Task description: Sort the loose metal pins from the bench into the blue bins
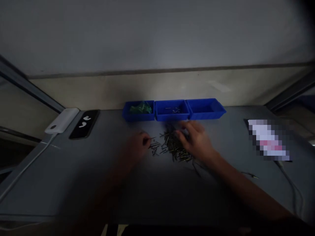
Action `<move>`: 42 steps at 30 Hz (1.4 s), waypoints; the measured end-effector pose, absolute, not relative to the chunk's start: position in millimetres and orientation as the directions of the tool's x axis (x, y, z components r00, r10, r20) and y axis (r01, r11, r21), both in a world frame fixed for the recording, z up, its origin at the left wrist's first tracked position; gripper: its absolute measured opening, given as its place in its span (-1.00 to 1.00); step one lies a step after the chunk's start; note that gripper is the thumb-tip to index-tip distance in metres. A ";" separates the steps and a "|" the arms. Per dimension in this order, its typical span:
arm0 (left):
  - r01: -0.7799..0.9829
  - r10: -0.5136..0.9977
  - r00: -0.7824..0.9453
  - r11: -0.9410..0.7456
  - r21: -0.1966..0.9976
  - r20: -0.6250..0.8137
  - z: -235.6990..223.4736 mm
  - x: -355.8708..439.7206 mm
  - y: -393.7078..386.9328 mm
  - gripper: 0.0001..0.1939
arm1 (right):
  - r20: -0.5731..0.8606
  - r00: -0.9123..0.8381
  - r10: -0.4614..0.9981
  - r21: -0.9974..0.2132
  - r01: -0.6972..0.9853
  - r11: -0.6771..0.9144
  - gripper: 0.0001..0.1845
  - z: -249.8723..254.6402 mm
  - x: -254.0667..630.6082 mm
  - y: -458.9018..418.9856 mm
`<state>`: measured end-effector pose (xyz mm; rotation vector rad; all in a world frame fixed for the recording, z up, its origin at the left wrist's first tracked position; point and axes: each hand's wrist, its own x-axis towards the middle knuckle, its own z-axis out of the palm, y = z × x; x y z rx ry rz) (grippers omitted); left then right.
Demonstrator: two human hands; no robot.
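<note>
A dark heap of thin metal pieces, like screws or rivets, lies in front of the blue bins, with a smaller group of silvery ones on its left. My left hand is closed in a pinch beside the silvery group; a thin metal pin sticks out from the fingertips. Over the right side of the heap is my right hand, its thumb and index finger apart and a little blurred. I make out nothing held in it, though its other fingers are partly hidden.
Behind the heap stand three blue bins: the left bin holds green plastic, the middle bin several small metal pieces, and the right bin. Leftward lie a phone with white earbuds and a white corded device. A pixelated object lies right.
</note>
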<state>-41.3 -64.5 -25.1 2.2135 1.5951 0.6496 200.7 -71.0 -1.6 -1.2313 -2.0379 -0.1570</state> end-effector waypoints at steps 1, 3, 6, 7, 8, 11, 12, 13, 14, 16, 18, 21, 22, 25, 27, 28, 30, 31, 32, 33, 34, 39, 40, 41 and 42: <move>0.779 0.950 0.258 -0.312 0.543 0.176 -23.4 -41.1 -64.6 -0.87 | 0.632 -0.298 0.716 -0.263 0.786 0.559 -0.77 -5.5 197.4 -80.6; 0.727 0.957 0.229 -0.291 0.622 0.180 -19.3 -38.2 -67.7 -0.86 | 0.613 -0.335 0.715 -0.293 0.745 0.600 -0.74 -9.4 191.5 -96.3; 0.636 0.969 0.214 -0.236 0.734 0.126 -12.0 -28.2 -76.6 -0.84 | 0.595 -0.397 0.699 -0.313 0.686 0.657 -0.69 -9.3 184.4 -107.8; 0.601 0.965 0.241 -0.229 0.766 0.100 -9.7 -24.3 -79.3 -0.84 | 0.590 -0.417 0.691 -0.312 0.672 0.671 -0.71 -9.0 182.4 -108.9; 0.566 0.959 0.275 -0.220 0.795 0.069 -7.5 -20.6 -81.6 -0.85 | 0.588 -0.431 0.684 -0.310 0.662 0.683 -0.74 -9.1 180.7 -109.4; 0.444 0.951 0.309 -0.133 0.886 -0.012 -1.1 -11.9 -84.6 -0.87 | 0.594 -0.436 0.675 -0.310 0.651 0.693 -0.85 -11.2 179.0 -109.0; 0.400 0.953 0.300 -0.095 0.911 -0.032 1.1 -10.1 -85.0 -0.88 | 0.598 -0.433 0.675 -0.312 0.650 0.693 -0.85 -12.2 179.5 -108.8; 0.362 0.955 0.292 -0.061 0.930 -0.050 3.2 -8.9 -85.5 -0.89 | 0.596 -0.436 0.674 -0.312 0.648 0.695 -0.85 -13.1 180.4 -108.8; 0.332 0.956 0.287 -0.032 0.943 -0.068 5.0 -8.4 -86.4 -0.91 | 0.592 -0.446 0.671 -0.309 0.644 0.700 -0.84 -13.8 181.5 -109.0; 0.296 0.951 0.295 -0.004 0.955 -0.087 6.9 -8.9 -88.9 -0.92 | 0.588 -0.481 0.651 -0.286 0.629 0.723 -0.83 -14.8 183.4 -109.4; 0.277 0.946 0.310 -0.001 0.961 -0.089 4.9 -10.9 -91.6 -0.91 | 0.593 -0.505 0.627 -0.255 0.621 0.742 -0.84 -15.6 183.9 -109.8; 0.275 0.946 0.325 -0.079 0.958 -0.015 -5.5 -14.9 -93.5 -0.86 | 0.607 -0.485 0.629 -0.231 0.650 0.724 -0.89 -16.8 181.9 -109.3; 0.284 0.943 0.330 -0.137 0.949 0.037 -9.8 -15.9 -93.5 -0.84 | 0.614 -0.472 0.633 -0.228 0.662 0.714 -0.90 -17.3 180.9 -108.9; 0.361 0.910 0.364 -0.334 0.871 0.198 -19.1 -16.9 -93.6 -0.81 | 0.624 -0.447 0.641 -0.224 0.684 0.694 -0.88 -18.1 177.9 -108.7; 0.438 0.872 0.396 -0.453 0.776 0.286 -20.5 -16.2 -94.4 -0.88 | 0.616 -0.446 0.649 -0.228 0.688 0.689 -0.85 -18.1 176.6 -109.8; 0.471 0.851 0.410 -0.505 0.723 0.327 -20.0 -15.6 -95.0 -0.91 | 0.612 -0.448 0.652 -0.231 0.687 0.689 -0.84 -18.1 176.2 -110.8; 0.514 0.815 0.427 -0.575 0.637 0.391 -17.8 -14.6 -95.9 -0.92 | 0.605 -0.447 0.659 -0.244 0.684 0.688 -0.84 -18.0 176.0 -113.3; 0.522 0.802 0.427 -0.595 0.611 0.417 -16.6 -14.2 -96.2 -0.92 | 0.605 -0.445 0.660 -0.250 0.681 0.688 -0.84 -18.1 176.1 -114.6; 0.526 0.793 0.427 -0.608 0.595 0.434 -15.6 -13.9 -96.3 -0.92 | 0.607 -0.443 0.660 -0.253 0.680 0.689 -0.84 -18.1 176.2 -115.9; 0.525 0.787 0.429 -0.616 0.587 0.443 -14.9 -13.6 -96.4 -0.91 | 0.610 -0.442 0.658 -0.250 0.680 0.689 -0.83 -18.1 176.5 -117.1; 0.525 0.785 0.430 -0.619 0.584 0.446 -14.4 -13.4 -96.6 -0.91 | 0.612 -0.448 0.652 -0.239 0.681 0.692 -0.82 -18.1 176.7 -118.0; 0.528 0.787 0.474 -0.612 0.589 0.394 -12.7 -12.7 -99.3 -0.87 | 0.604 -0.490 0.628 -0.168 0.693 0.701 -0.82 -17.3 176.4 -119.9; 0.529 0.786 0.484 -0.612 0.588 0.383 -11.9 -12.8 -100.2 -0.86 | 0.604 -0.484 0.633 -0.168 0.699 0.695 -0.80 -17.3 176.0 -119.9; 0.532 0.785 0.491 -0.614 0.583 0.379 -11.0 -12.9 -101.1 -0.83 | 0.605 -0.472 0.642 -0.174 0.708 0.685 -0.79 -17.4 175.5 -119.9; 0.539 0.784 0.493 -0.616 0.575 0.379 -10.0 -13.2 -101.9 -0.81 | 0.605 -0.458 0.651 -0.185 0.714 0.675 -0.77 -17.8 174.9 -119.8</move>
